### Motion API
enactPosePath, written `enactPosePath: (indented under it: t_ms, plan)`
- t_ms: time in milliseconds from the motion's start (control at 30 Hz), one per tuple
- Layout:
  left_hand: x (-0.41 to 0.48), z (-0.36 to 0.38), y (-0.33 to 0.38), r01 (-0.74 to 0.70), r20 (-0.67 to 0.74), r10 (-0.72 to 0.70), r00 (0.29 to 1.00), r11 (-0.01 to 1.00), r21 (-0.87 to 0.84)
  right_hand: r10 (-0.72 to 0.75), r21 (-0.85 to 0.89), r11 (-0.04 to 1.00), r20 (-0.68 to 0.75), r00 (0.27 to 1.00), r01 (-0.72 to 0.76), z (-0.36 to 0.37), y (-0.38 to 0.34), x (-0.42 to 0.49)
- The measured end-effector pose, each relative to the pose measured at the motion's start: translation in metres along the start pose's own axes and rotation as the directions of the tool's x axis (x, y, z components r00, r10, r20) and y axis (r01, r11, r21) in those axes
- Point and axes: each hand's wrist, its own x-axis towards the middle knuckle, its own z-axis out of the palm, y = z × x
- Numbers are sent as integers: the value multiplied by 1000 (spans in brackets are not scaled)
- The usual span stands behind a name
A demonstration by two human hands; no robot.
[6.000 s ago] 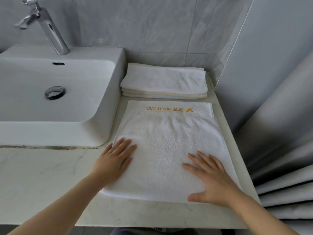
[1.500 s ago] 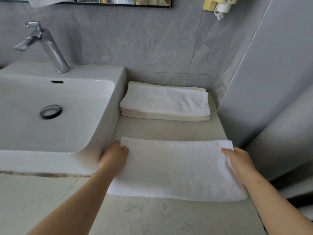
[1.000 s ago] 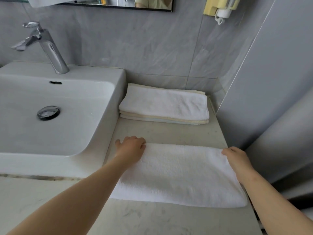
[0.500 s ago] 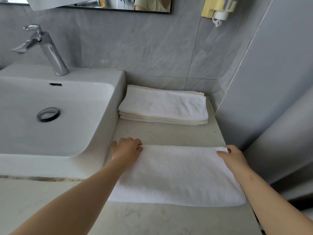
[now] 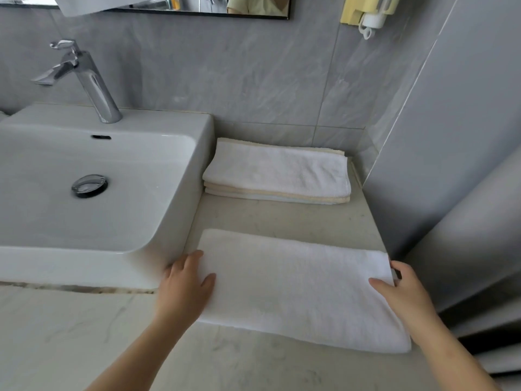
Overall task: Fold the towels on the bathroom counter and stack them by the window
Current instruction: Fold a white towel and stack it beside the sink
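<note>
A white towel (image 5: 298,286), folded into a long rectangle, lies flat on the marble counter (image 5: 84,334) in front of me. My left hand (image 5: 184,289) holds its left end, thumb on top and fingers at the edge. My right hand (image 5: 403,292) holds the right end the same way, thumb lying on the cloth. Behind it, against the back wall near the right corner, sits a stack of folded towels (image 5: 277,172), white on top with cream layers under it.
A white basin (image 5: 174,221) with a chrome tap (image 5: 90,80) stands directly left of the towels. Grey tiled wall rises behind. A grey curtain (image 5: 479,221) hangs at the counter's right edge. A mirror and a yellow wall holder (image 5: 363,12) are above.
The towel has been folded in half toward me since six seconds ago. In the last second both hands slid from its far corners back along the short ends and now hold them.
</note>
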Motion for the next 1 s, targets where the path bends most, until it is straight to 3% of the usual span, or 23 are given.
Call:
enactPosePath:
  t_ms: [200, 367, 500, 633, 867, 933, 1000]
  plan:
    - [-4, 10, 5, 18, -86, -28, 996, 994, -112, -39, -28, 999, -19, 999, 39, 6, -10, 9]
    - [21, 9, 17, -9, -117, -16, 993, 978, -207, 16, 126, 992, 55, 998, -23, 3, -33, 24]
    - [11, 3, 8, 26, -105, -55, 993, 965, -259, 47, 29, 998, -5, 999, -47, -4, -21, 12]
    - [-2, 8, -5, 51, -102, -69, 992, 984, -169, 51, 35, 998, -16, 999, -50, 2, -4, -3]
    - [3, 12, -6, -83, -133, 50, 990, 963, -255, -19, 163, 986, -17, 1000, 22, 2, -2, -8]
    - [2, 11, -7, -85, -114, 64, 991, 979, -187, -24, 58, 998, 2, 1000, 24, 1, -3, -12]
    - [2, 8, -4, -95, -67, 91, 994, 994, -48, -37, -307, 951, 6, 999, 37, 4, -9, -17]
